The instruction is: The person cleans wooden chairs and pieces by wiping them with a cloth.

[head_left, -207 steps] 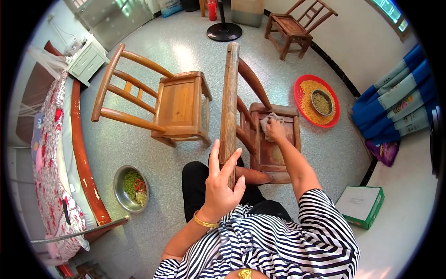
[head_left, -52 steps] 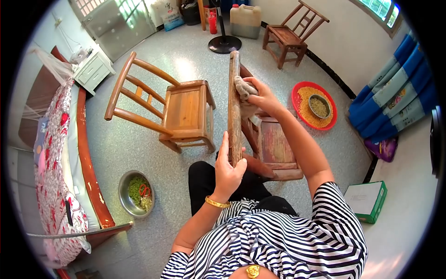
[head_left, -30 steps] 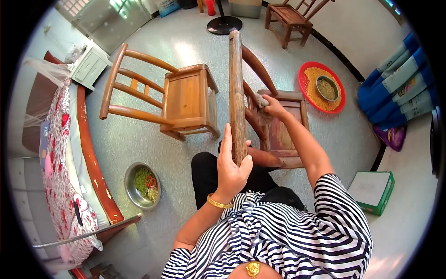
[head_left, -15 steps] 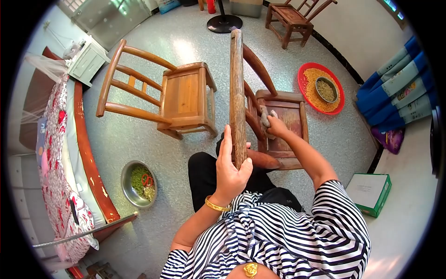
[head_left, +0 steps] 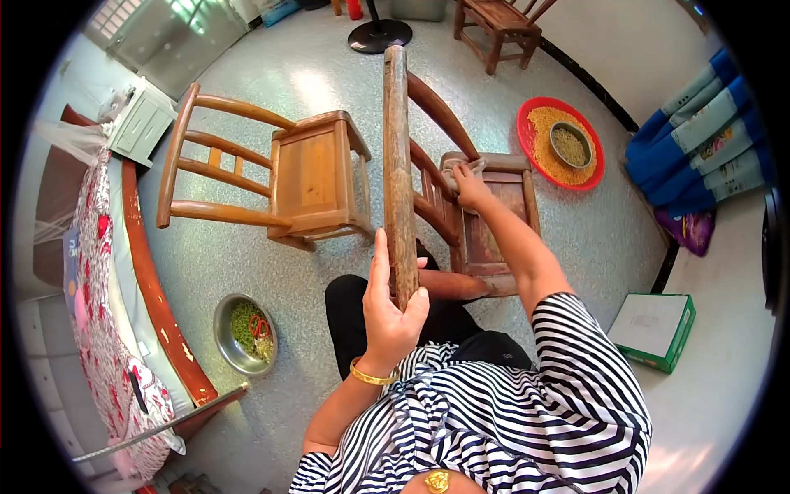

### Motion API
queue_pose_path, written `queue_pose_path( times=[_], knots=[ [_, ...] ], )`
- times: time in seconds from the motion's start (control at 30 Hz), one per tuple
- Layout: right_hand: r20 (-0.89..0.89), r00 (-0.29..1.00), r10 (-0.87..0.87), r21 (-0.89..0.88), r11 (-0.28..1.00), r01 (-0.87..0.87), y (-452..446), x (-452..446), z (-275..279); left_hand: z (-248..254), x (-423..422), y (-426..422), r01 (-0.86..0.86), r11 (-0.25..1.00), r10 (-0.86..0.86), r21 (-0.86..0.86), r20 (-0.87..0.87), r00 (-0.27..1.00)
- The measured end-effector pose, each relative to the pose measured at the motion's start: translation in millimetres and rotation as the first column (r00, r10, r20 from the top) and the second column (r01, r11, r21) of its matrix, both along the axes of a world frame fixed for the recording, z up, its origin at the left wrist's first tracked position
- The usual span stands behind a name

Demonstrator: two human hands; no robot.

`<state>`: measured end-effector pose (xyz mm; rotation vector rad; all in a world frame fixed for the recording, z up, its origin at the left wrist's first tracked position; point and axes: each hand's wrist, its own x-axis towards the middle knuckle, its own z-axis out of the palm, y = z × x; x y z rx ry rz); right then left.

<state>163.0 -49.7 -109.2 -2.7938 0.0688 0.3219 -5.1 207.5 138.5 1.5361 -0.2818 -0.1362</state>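
A worn wooden chair (head_left: 492, 240) stands in front of me, its back toward me and its seat reddish brown with scuffed paint. My left hand (head_left: 390, 323) is wrapped round the near end of its weathered top rail (head_left: 397, 156). Reaching past the backrest, my right hand (head_left: 472, 191) presses a greyish cloth (head_left: 450, 174) on the seat's far corner, close to the back slats. Part of the cloth is hidden beneath the fingers.
Left of it stands a lighter wooden chair (head_left: 311, 169). A steel bowl (head_left: 222, 346) with green contents and red-handled scissors sits on the floor. A red tray (head_left: 527, 136) of yellow grains holds another bowl (head_left: 569, 146). A green-and-white box (head_left: 654, 325) lies at right, a bed (head_left: 123, 329) at left.
My right hand has slid the cloth across the seat toward its far edge. The left hand keeps its hold on the top rail. The whole view has shifted slightly.
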Motion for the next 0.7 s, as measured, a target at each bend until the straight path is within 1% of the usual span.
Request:
queue_pose_path(
  times=[0.07, 0.1, 0.13, 0.2, 0.23, 0.3, 0.33, 0.4, 0.47, 0.53, 0.6, 0.67, 0.7],
  knots=[
    [0.009, 0.999, -0.044, 0.040, 0.998, 0.043, 3.5, -4.0, 5.1, 2.7, -0.9, -1.8, -0.033, 0.999, 0.033, -0.017, 0.006, 0.999],
    [-0.039, 0.999, -0.026, 0.072, 0.997, 0.029, 1.5, -5.8, 9.9, 3.6, -1.3, -1.5, -0.036, 0.999, 0.036, -0.018, -0.003, 0.999],
    [-0.041, 0.998, -0.036, 0.073, 0.997, 0.039, -3.2, -6.3, 2.6, 3.1, -0.7, -1.7, -0.026, 1.000, 0.026, -0.016, -0.005, 1.000],
    [0.074, 0.987, 0.146, 0.003, 0.989, -0.146, -15.2, -10.4, -21.5, 1.6, -0.9, -0.9, -0.027, 0.999, 0.028, -0.028, 0.008, 1.000],
    [0.069, 0.988, 0.140, 0.004, 0.990, -0.141, -12.8, -17.1, -15.7, 2.7, -1.9, 0.2, -0.033, 0.999, 0.032, -0.026, -0.026, 0.999],
    [-0.082, 0.996, 0.045, -0.008, 0.999, -0.046, -2.6, -35.6, 5.4, 3.0, -0.3, -1.4, -0.036, 0.999, 0.035, -0.030, -0.007, 0.999],
    [-0.089, 0.995, 0.042, -0.008, 0.999, -0.042, -1.9, -44.3, 5.9, 3.1, -0.3, -1.6, -0.043, 0.998, 0.043, -0.035, 0.017, 0.999],
    [-0.110, 0.989, 0.095, -0.013, 0.995, -0.097, -1.3, -59.0, 7.9, 3.4, -1.6, -1.1, -0.032, 0.999, 0.032, -0.016, -0.004, 0.999],
    [-0.117, 0.988, 0.101, -0.009, 0.995, -0.103, 6.5, -80.1, 21.1, 4.7, -1.3, -3.5, -0.054, 0.998, 0.054, -0.041, -0.002, 0.999],
    [-0.120, 0.987, 0.102, -0.007, 0.995, -0.104, 14.7, -101.5, 30.6, 5.8, -1.6, -1.4, -0.040, 0.998, 0.039, -0.041, -0.016, 0.999],
    [-0.143, 0.977, 0.159, -0.041, 0.985, -0.167, 20.8, -120.5, 35.4, 3.7, -0.7, 1.6, -0.033, 0.998, 0.031, -0.049, -0.057, 0.998],
    [-0.120, 0.977, 0.176, -0.051, 0.982, -0.183, 17.9, -131.3, 29.8, 0.3, 0.2, 0.3, -0.040, 0.998, 0.039, -0.055, -0.020, 0.999],
    [-0.155, 0.958, 0.242, -0.034, 0.968, -0.250, 13.9, -133.9, 21.5, -0.6, 0.4, 0.2, -0.045, 0.997, 0.045, -0.059, -0.001, 0.999]
  ],
)
